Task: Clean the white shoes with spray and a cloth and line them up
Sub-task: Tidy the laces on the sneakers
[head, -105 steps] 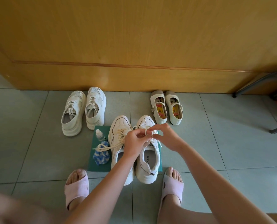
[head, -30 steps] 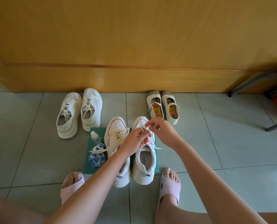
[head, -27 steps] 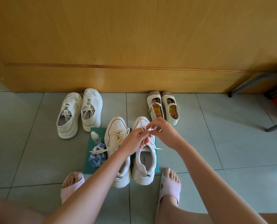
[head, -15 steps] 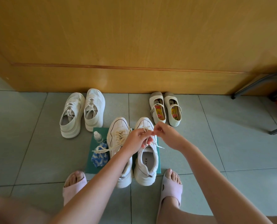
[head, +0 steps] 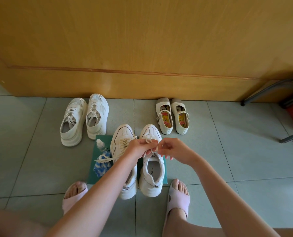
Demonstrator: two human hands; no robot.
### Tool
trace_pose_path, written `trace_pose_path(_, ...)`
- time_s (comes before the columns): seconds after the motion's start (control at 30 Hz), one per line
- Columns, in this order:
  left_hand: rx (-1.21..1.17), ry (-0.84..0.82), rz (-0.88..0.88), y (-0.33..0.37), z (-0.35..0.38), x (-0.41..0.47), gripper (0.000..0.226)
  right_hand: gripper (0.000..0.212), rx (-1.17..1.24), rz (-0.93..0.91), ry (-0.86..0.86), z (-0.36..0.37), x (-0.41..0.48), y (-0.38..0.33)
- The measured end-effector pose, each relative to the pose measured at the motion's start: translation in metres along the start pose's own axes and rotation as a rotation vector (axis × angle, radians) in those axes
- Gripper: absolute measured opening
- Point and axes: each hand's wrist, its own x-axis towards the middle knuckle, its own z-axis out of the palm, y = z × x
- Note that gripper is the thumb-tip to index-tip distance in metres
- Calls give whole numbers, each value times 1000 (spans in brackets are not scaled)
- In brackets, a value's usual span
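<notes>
Two white sneakers stand side by side on a green mat point(head: 164, 178) between my feet. Over the right sneaker point(head: 152, 173) my left hand point(head: 138, 147) and my right hand point(head: 173, 149) each pinch a part of its cream lace point(head: 150, 141), looped between them. The left sneaker point(head: 122, 136) has loose laces trailing left, and my left forearm covers its heel. A small clear spray bottle point(head: 101, 145) and a blue-white cloth point(head: 102, 165) lie on the mat's left side.
Another pair of white sneakers point(head: 83, 118) stands at the back left and a pair of cream strap shoes point(head: 173, 116) at the back right, both near the wooden door point(head: 142, 48). Metal chair legs point(head: 268, 89) and a red object sit at the right edge.
Both hands have kept working the right sneaker's lace, shifting slightly; a loop now shows between the fingers. The shoes, bottle and cloth have not moved.
</notes>
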Motion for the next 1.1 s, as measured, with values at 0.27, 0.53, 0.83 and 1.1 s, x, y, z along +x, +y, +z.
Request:
trace_pose_path(0.27, 344, 117, 261, -3, 0, -2, 11, 13, 130, 74, 144, 21, 8, 9)
trace_pose_path(0.53, 736, 356, 620, -16, 15, -7, 10, 8, 245, 134, 170, 20, 12, 10)
trace_pose_path(0.83, 574, 291, 670, -19, 16, -6, 14, 24, 398, 103, 181, 18, 10, 18)
trace_pose_path(1.1, 532, 337, 640, -23, 11, -4, 16, 16, 248, 187, 263, 16, 10, 19)
